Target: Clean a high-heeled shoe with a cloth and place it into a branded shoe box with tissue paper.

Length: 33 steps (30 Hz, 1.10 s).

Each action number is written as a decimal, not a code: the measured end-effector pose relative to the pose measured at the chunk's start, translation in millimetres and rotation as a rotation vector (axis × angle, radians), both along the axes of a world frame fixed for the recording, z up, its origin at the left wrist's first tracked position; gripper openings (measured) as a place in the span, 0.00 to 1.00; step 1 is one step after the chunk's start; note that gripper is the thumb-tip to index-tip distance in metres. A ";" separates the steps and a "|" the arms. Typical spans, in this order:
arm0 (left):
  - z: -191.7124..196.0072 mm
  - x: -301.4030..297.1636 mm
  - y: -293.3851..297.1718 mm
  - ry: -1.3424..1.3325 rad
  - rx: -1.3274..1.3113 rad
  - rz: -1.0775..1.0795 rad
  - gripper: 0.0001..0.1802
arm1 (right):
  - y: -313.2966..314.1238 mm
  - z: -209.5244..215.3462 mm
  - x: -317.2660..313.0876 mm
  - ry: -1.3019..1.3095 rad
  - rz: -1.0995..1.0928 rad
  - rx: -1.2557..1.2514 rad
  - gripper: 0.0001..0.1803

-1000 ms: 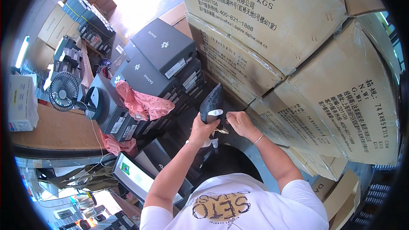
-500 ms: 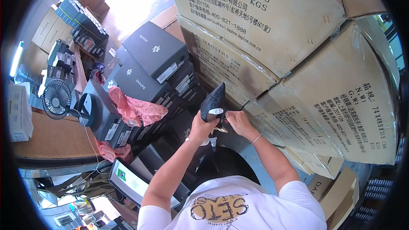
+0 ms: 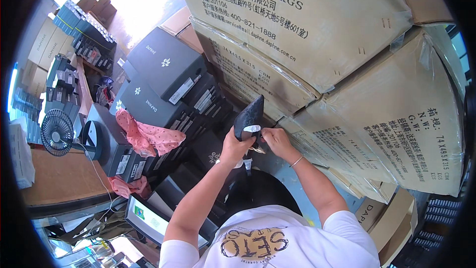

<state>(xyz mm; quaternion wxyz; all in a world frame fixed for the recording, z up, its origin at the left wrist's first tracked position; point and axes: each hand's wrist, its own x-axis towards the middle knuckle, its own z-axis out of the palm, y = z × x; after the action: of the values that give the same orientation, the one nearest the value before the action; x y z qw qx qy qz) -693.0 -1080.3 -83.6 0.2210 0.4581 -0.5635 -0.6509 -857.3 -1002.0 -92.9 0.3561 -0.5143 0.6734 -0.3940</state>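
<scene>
My left hand (image 3: 234, 146) grips a black pointed shoe (image 3: 249, 116), held sole up with its toe pointing up and away. A small white label (image 3: 252, 128) sits on the sole near the heel. My right hand (image 3: 275, 139) pinches at that label and the heel end, fingers closed on it. Both hands meet just in front of a wall of big cardboard cartons (image 3: 347, 84). A thin bracelet circles my right wrist.
Stacks of dark grey shoe boxes (image 3: 166, 77) stand to the left, with pink cloth (image 3: 148, 136) draped over them. A small black fan (image 3: 57, 133) sits on a wooden desk (image 3: 59, 181). A screen (image 3: 148, 221) lies low left. More boxes fill the far left.
The hands and shoe have stayed almost in place. The shoe has tipped slightly, and my right fingers have moved closer onto the white label.
</scene>
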 end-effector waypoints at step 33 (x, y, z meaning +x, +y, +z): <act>1.8 -4.8 0.1 -0.060 0.117 0.022 0.23 | -5.2 -19.0 -3.6 -0.041 0.034 0.068 0.22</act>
<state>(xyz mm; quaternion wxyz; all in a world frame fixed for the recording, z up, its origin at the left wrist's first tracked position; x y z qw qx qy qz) -697.8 -1080.3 -81.8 0.1839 0.4957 -0.5259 -0.6663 -860.9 -1007.2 -111.9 0.3937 -0.5051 0.6702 -0.3751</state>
